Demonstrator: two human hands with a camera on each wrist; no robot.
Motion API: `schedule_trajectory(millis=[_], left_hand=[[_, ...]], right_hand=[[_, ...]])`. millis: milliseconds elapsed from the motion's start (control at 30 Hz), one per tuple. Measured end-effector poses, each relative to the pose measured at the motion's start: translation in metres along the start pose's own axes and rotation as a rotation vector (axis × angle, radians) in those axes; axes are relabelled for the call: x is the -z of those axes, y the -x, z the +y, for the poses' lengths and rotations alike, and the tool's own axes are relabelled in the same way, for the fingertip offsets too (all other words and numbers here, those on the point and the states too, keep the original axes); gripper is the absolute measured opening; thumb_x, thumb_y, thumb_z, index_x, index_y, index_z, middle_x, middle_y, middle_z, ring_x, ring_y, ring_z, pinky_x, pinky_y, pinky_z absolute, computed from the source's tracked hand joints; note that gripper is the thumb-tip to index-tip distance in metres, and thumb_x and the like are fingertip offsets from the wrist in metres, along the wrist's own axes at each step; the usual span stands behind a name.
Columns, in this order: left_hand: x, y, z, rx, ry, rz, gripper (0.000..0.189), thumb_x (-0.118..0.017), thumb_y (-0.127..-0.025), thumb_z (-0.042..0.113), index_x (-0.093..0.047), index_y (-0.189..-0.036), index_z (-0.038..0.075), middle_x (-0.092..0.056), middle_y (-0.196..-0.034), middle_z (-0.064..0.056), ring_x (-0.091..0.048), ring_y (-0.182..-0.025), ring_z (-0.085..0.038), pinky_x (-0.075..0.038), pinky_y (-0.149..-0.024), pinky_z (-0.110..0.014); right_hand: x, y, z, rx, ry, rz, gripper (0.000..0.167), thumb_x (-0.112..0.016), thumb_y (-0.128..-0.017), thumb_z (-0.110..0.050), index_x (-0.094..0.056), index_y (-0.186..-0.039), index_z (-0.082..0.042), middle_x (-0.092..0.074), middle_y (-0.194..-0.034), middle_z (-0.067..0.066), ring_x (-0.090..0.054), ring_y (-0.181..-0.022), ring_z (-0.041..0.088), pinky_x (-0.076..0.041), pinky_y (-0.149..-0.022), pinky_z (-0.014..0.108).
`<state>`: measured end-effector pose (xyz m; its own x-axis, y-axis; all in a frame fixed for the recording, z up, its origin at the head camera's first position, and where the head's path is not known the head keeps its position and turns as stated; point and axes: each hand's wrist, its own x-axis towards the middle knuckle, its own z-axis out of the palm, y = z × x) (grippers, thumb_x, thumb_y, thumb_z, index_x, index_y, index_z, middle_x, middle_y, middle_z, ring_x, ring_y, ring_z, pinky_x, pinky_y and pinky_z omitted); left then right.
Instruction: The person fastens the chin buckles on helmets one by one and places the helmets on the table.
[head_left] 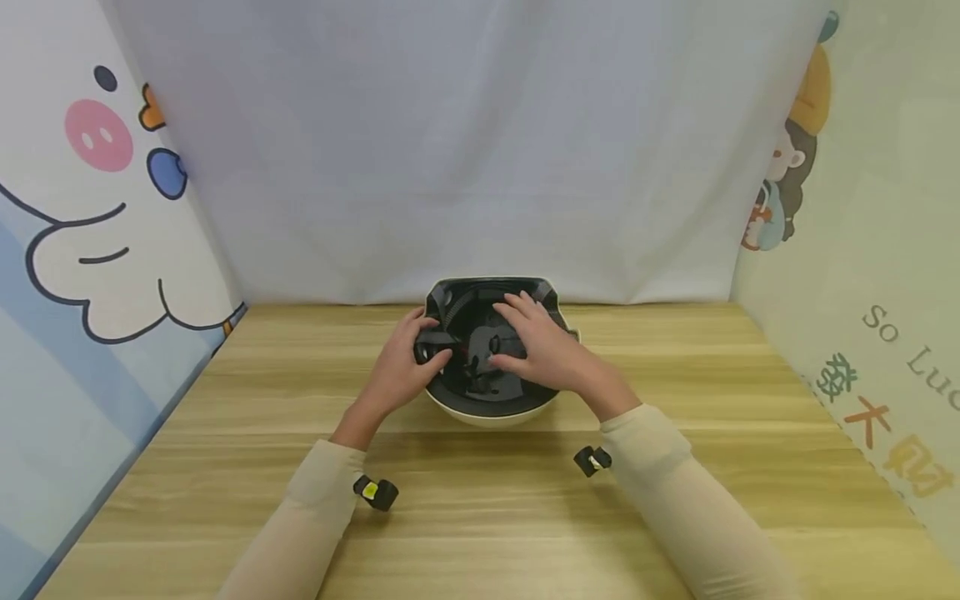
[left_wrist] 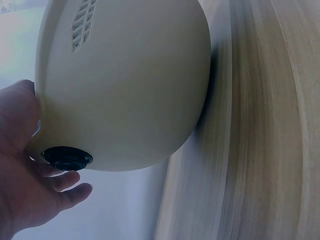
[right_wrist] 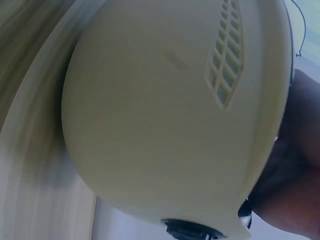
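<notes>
A cream helmet (head_left: 491, 419) lies upside down on the table, its dome on the wood and its black lining (head_left: 498, 396) facing up. At the rim's left side my left hand (head_left: 396, 367) grips the edge, thumb on the inner side and fingers outside. Near those fingers a black round knob (left_wrist: 67, 157) shows on the shell in the left wrist view. My right hand (head_left: 546, 346) reaches over the right rim into the opening, fingers and thumb spread apart. Its fingertips are over the lining; whether they touch it I cannot tell. The shell hides part of this hand in the right wrist view.
The wooden table (head_left: 480, 517) stretches around the helmet. Behind it hangs a white cloth (head_left: 480, 150). Printed panels stand at the left (head_left: 67, 275) and right (head_left: 862, 275). A small black device is strapped at each wrist.
</notes>
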<state>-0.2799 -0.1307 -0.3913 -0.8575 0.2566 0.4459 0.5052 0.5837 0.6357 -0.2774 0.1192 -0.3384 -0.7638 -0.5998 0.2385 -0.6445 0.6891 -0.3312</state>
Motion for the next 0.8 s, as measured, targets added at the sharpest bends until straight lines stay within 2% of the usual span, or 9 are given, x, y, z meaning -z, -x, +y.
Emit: schedule_trajectory(millis=[233,500,800], left_hand=[[0.001,0.0,-0.001,0.026,-0.035,0.034,0.042,-0.066,-0.086,0.024,-0.055,-0.119,0.0,-0.034,-0.14,-0.022,-0.034,-0.126,-0.038,-0.032,-0.098,-0.051],[0.001,0.0,0.003,0.042,-0.072,0.042,0.036,-0.066,-0.086,0.023,-0.056,-0.113,0.0,-0.037,-0.138,-0.023,-0.036,-0.125,-0.038,-0.032,-0.097,-0.051],[0.0,0.0,0.003,0.045,-0.08,0.064,0.031,-0.065,-0.086,0.019,-0.058,-0.109,0.0,-0.042,-0.135,-0.022,-0.039,-0.124,-0.034,-0.032,-0.099,-0.047]], right_hand=[[-0.006,-0.011,-0.006,0.012,0.045,-0.122,0.076,-0.061,-0.089,-0.042,-0.028,-0.145,-0.002,-0.022,-0.148,0.02,-0.01,-0.137,0.036,-0.011,-0.108,0.046],[-0.017,-0.017,-0.01,0.007,0.092,-0.283,0.078,-0.061,-0.089,-0.044,-0.026,-0.146,-0.005,-0.024,-0.148,0.017,-0.013,-0.137,0.035,-0.016,-0.107,0.046],[-0.024,-0.021,-0.013,0.034,0.132,-0.382,0.069,-0.06,-0.089,-0.042,-0.035,-0.144,-0.009,-0.03,-0.145,0.02,-0.019,-0.135,0.035,-0.013,-0.108,0.046]])
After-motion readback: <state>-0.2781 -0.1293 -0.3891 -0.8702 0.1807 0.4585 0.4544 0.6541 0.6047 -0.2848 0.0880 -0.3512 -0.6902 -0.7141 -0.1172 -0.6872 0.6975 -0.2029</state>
